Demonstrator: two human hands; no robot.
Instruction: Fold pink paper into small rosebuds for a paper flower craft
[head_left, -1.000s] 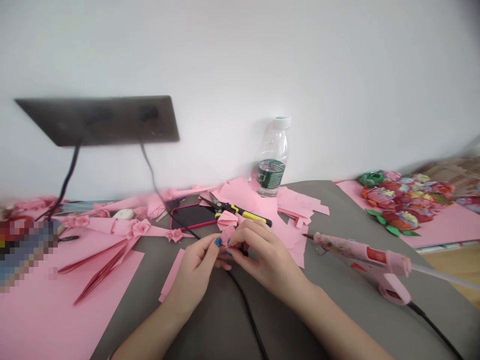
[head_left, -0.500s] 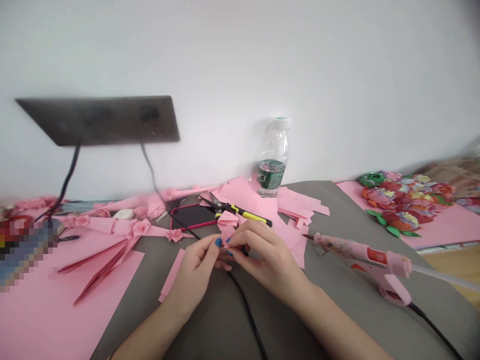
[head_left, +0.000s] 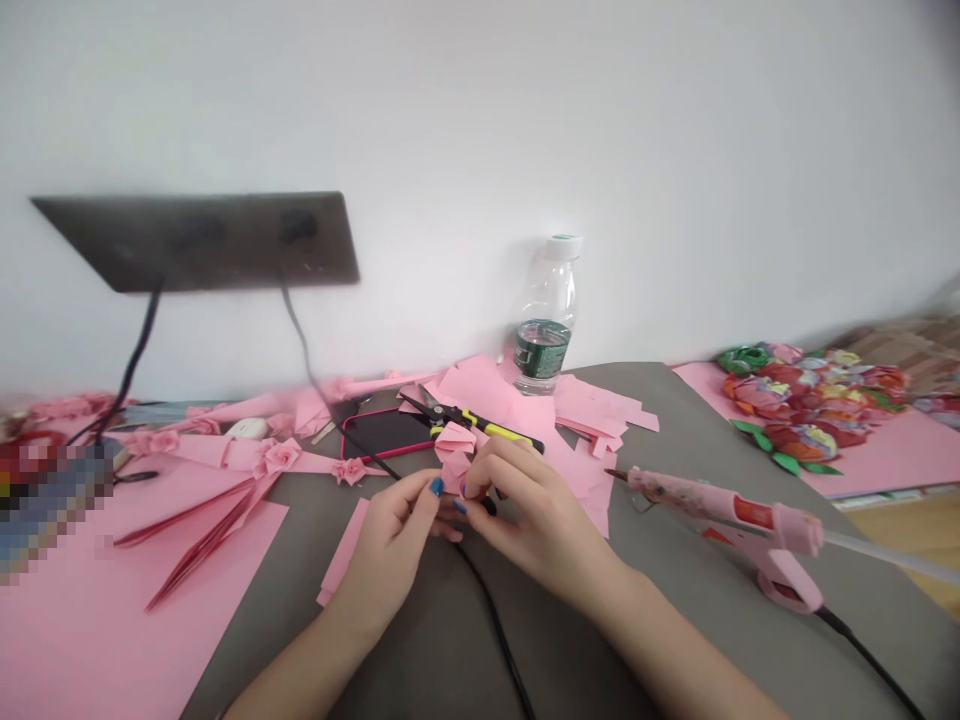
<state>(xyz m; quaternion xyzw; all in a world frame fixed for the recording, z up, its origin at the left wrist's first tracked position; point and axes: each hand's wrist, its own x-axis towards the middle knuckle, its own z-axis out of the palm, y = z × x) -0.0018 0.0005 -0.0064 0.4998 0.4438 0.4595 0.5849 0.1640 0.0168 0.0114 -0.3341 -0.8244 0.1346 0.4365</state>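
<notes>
Paper piece (head_left: 454, 470) lt pink; L thumbnail (head_left: 436, 487) bright blue. Scissors (head_left: 444, 412) blk w/ yel. grips (head_left: 514, 437). Glue gun (head_left: 712, 500) pink w/ red patch (head_left: 752, 512). Bottle label (head_left: 541, 347) dk grn, cap (head_left: 564, 245) wht. Phone (head_left: 397, 430) blk, hot-pink rim (head_left: 375, 457). Tabletop (head_left: 420, 640) grey.

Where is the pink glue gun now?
In the head view, the pink glue gun is on the grey tabletop, right of the bare right hand, below the multicoloured flowers.

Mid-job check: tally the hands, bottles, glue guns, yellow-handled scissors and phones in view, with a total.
Hands: 2, left hand and right hand
Bottle: 1
Glue gun: 1
Scissors: 1
Phone: 1
Total: 6
Pink paper, partly in the fingers, overlaps too much to count, so it is left out.
</notes>
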